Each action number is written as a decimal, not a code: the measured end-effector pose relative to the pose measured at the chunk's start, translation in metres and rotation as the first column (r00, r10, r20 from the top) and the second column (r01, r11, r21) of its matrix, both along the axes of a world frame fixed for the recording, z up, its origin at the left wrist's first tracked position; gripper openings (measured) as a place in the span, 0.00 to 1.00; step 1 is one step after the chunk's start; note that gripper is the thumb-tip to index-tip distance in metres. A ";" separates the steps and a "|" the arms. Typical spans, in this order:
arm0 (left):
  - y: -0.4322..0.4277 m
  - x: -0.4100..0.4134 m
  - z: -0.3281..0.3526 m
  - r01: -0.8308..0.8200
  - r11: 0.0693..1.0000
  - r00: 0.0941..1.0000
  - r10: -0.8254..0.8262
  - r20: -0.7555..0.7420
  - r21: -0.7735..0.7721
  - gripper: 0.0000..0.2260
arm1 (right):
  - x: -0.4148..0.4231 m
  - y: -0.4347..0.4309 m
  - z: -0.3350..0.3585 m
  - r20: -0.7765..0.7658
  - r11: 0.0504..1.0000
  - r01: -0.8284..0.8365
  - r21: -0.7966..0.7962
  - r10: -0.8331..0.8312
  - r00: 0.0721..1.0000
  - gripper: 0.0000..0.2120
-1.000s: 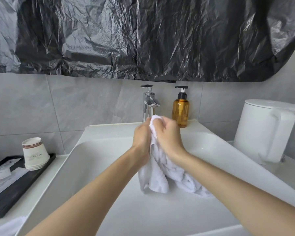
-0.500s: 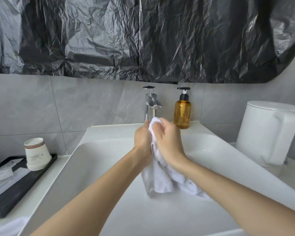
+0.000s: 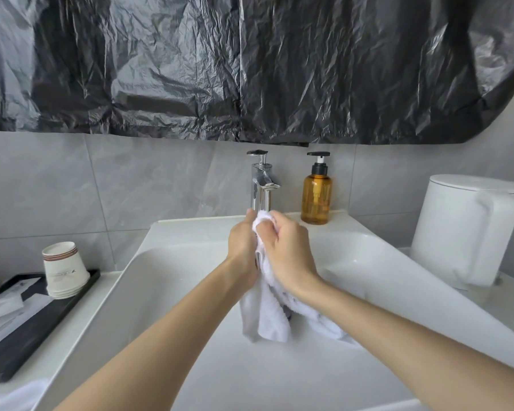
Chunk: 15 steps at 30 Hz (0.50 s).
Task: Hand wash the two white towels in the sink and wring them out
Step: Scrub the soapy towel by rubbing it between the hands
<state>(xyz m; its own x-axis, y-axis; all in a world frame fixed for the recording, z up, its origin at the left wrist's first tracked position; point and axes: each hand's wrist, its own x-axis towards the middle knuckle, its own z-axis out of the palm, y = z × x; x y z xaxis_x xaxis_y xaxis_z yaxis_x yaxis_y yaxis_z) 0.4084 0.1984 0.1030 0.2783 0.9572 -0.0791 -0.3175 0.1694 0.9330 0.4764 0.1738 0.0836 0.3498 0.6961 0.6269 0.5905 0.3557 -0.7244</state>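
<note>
Lower left corner of the frame: a piece of white cloth (image 3: 15, 398) lies on the counter, cut off by the edge. I judge it may be the second towel but cannot confirm it.

Centre, over the sink (image 3: 172, 262): one white towel (image 3: 267, 318) hangs from both hands, with its loose end draped on the basin floor. The left hand (image 3: 242, 247) and right hand (image 3: 285, 250) meet just below the tap (image 3: 261, 182). The fingers of both are curled tight round the bunched top of the towel, and a knob of cloth shows between them.

Progress, as I assess it: the first towel is in hand, being rubbed or squeezed. I cannot tell which, nor whether water is running. No finished, wrung-out towel is in view. The first towel's wringing and all of the second remain outstanding.

Left of frame: stacked paper cups (image 3: 64, 268) stand on a black tray (image 3: 27, 336) and carry a small printed mark, too small to read. The packets beside them are likewise illegible.

Behind the sink: an amber pump bottle (image 3: 316, 197) with no label visible. At right, a plain white jug (image 3: 463, 229). Above, across the top, black plastic sheeting (image 3: 250, 69) with no writing.
</note>
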 end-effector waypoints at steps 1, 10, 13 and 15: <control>0.000 0.000 -0.001 -0.001 1.000 1.000 0.001 -0.002 0.009 0.21 | 0.003 0.003 0.003 -0.007 1.000 0.016 0.001 -0.016 1.000 0.16; 0.003 -0.008 0.005 0.046 0.999 0.998 -0.047 0.039 0.026 0.21 | -0.001 -0.005 0.010 -0.078 0.983 -0.178 0.035 0.181 0.980 0.13; 0.012 -0.013 0.008 0.117 0.983 0.990 -0.104 -0.097 0.139 0.17 | 0.021 -0.002 0.038 -0.212 0.983 -0.176 0.055 0.184 0.960 0.20; 0.019 -0.017 0.009 0.179 0.938 0.914 -0.046 -0.403 0.298 0.14 | 0.040 -0.002 0.047 -0.313 0.992 -0.119 0.048 0.128 0.941 0.20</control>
<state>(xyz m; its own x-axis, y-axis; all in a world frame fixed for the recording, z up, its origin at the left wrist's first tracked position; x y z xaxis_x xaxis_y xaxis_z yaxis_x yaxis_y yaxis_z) 0.3909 0.2177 0.1118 0.3969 0.9119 0.1044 0.0798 -0.1476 0.9858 0.5161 0.1720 0.1302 0.4446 0.7303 0.5187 0.2840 0.4343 -0.8549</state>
